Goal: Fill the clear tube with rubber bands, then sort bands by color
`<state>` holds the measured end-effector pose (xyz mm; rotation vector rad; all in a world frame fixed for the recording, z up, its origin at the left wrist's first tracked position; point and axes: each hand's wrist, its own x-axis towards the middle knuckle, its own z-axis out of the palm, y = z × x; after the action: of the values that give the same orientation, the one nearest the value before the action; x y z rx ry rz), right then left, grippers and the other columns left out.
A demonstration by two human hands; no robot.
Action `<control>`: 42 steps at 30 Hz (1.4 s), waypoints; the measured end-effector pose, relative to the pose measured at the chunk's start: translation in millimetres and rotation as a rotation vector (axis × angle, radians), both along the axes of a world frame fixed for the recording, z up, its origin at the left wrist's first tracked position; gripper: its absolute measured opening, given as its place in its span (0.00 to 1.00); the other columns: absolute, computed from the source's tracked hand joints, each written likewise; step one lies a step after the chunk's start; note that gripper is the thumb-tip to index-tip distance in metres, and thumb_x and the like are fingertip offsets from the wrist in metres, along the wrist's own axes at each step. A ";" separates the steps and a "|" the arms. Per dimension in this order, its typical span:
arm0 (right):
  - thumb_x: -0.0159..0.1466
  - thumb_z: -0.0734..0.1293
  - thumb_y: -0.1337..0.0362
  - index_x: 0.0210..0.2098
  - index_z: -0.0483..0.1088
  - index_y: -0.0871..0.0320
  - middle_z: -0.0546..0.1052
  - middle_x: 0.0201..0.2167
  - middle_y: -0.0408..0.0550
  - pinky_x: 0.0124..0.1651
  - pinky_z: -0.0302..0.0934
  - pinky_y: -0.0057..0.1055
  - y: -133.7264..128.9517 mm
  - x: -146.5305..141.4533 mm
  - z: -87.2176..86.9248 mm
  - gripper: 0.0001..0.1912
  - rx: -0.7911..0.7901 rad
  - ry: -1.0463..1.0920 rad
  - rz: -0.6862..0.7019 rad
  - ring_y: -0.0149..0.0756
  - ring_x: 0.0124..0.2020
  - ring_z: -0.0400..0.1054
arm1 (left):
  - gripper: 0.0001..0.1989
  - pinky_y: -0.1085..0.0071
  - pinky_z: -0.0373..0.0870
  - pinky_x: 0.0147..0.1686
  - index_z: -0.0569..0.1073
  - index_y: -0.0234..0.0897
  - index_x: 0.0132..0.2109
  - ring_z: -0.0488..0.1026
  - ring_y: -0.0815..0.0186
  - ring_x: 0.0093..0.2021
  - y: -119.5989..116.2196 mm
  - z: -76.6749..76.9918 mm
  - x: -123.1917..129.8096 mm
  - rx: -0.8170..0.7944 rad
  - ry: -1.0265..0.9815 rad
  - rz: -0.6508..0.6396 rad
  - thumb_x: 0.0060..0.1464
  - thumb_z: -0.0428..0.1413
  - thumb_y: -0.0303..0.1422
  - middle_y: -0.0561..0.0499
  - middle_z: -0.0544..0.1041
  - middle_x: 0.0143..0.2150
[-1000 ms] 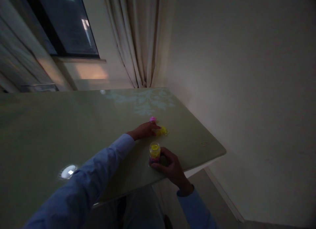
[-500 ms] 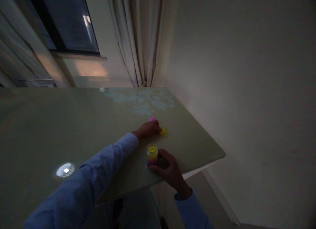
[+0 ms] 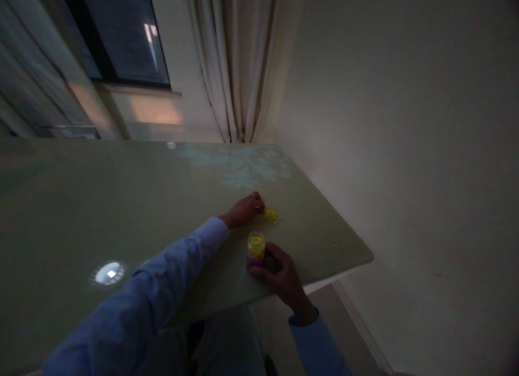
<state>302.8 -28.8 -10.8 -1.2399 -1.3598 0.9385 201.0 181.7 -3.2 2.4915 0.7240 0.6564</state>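
A small clear jar [image 3: 256, 249] stands upright on the table, filled in layers, yellow above pink with a darker layer at the bottom. My right hand [image 3: 284, 276] is closed around its lower right side, thumb in front. Farther back, my left hand [image 3: 246, 208] reaches across to a little pile of yellow bits [image 3: 272, 215]. Its fingers are bent together at the pile's left edge; whatever is between them is too small to make out. A ring shows on one finger.
The glossy greenish table [image 3: 182, 192] bears a pale leaf pattern at its far end. Two small yellowish loops [image 3: 338, 241] lie near the right corner. A bright round reflection [image 3: 108, 273] shows at left. A plain wall [image 3: 397, 149] rises along the right, curtains [image 3: 239, 62] behind.
The pink clump seen beyond my left hand is now out of sight. My left hand stays at the yellow pile, and my right hand still holds the jar. The view has shifted slightly.
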 end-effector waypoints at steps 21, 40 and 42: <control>0.54 0.75 0.57 0.48 0.74 0.57 0.79 0.42 0.51 0.46 0.69 0.36 28.6 -21.0 6.6 0.24 0.022 -0.061 -0.038 0.42 0.42 0.74 | 0.26 0.71 0.68 0.35 0.77 0.32 0.34 0.71 0.67 0.35 -47.2 49.7 -98.6 -0.806 -0.510 0.170 0.44 0.62 0.54 0.47 0.76 0.34; 0.55 0.74 0.63 0.47 0.74 0.57 0.79 0.44 0.52 0.48 0.67 0.39 54.8 -76.8 5.7 0.21 0.255 -0.296 -0.039 0.43 0.43 0.72 | 0.15 0.67 0.72 0.40 0.78 0.35 0.33 0.74 0.63 0.40 -93.2 65.0 -173.8 -0.240 -0.449 0.402 0.56 0.57 0.43 0.46 0.78 0.39; 0.55 0.74 0.63 0.48 0.74 0.57 0.79 0.43 0.52 0.48 0.66 0.39 53.8 -78.2 6.8 0.20 0.257 -0.299 -0.030 0.43 0.43 0.72 | 0.11 0.66 0.73 0.42 0.78 0.36 0.33 0.75 0.62 0.42 -98.7 65.9 -173.1 -0.154 -0.410 0.415 0.57 0.57 0.39 0.45 0.77 0.42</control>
<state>224.6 24.9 -4.0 -1.2298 -1.6335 0.5503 27.9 83.0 62.8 1.9856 1.0866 1.1668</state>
